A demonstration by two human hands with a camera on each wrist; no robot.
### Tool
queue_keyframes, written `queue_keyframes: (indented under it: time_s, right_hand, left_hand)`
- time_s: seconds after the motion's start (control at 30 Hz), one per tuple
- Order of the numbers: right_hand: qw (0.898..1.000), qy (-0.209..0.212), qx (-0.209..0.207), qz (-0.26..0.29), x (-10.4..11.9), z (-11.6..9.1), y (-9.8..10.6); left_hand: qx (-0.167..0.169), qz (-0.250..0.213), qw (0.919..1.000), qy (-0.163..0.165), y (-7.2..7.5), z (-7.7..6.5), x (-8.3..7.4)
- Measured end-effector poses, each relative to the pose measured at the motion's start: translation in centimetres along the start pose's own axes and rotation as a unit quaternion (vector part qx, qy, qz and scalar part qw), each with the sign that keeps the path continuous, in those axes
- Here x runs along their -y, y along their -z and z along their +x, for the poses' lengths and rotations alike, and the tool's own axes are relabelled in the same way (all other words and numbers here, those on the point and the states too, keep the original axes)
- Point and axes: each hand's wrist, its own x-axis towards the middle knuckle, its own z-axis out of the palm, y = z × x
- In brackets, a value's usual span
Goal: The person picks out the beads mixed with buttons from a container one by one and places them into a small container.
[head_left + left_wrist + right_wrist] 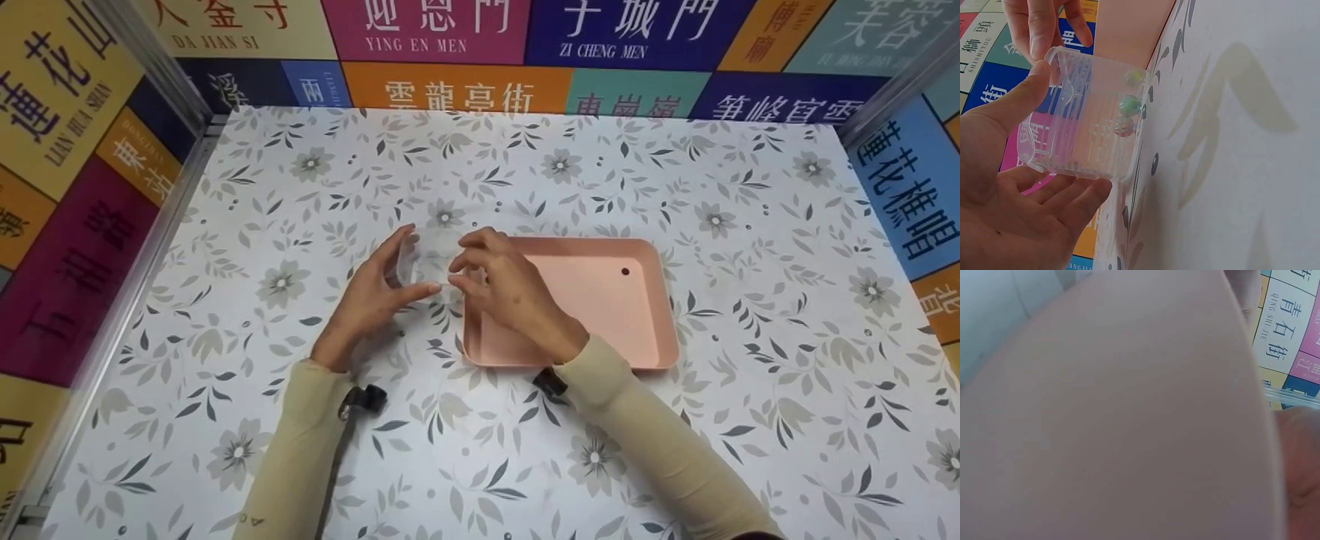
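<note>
A clear plastic box (433, 259) is held up over the table, left of the pink tray (667, 315). My left hand (367, 296) grips it from the left, thumb on the near side and fingers round the far side. Several marbles (1130, 106), one of them green and white, lie at the bottom of the box in the left wrist view. My right hand (506, 281) reaches over the tray's left part and pinches the box's right upper rim with curled fingers. The tray's wall (1129, 410) fills most of the right wrist view and hides the fingertips there.
A small dark round spot (625, 271) shows in the tray's upper right area. The table (480, 465) has a white cloth with grey flowers and leaves. Panels with coloured lettering (450, 82) stand along the back and both sides.
</note>
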Motion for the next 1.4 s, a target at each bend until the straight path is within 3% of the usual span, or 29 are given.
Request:
queue_keyframes:
  time_s: [0.7, 1.0, 1.27, 1.4]
  right_hand:
    - [0.999, 0.021, 0.012, 0.028, -0.2, -0.8, 1.4]
    - [0.998, 0.034, 0.011, 0.05, -1.1, -1.5, 1.8]
    - [0.995, -0.055, 0.087, 0.003, -1.5, -2.2, 2.7]
    - [0.992, -0.073, 0.104, -0.012, -1.9, -2.6, 3.3]
  left_hand:
    - [0.005, -0.026, 0.9997, -0.002, 0.0, 0.1, -0.2]
    - [0.005, -0.015, 0.9999, 0.007, -0.1, 0.0, -0.1]
    - [0.003, -0.006, 0.9999, 0.009, -0.1, 0.1, 0.1]
    - [0.002, -0.006, 0.9999, 0.013, -0.2, 0.1, -0.1]
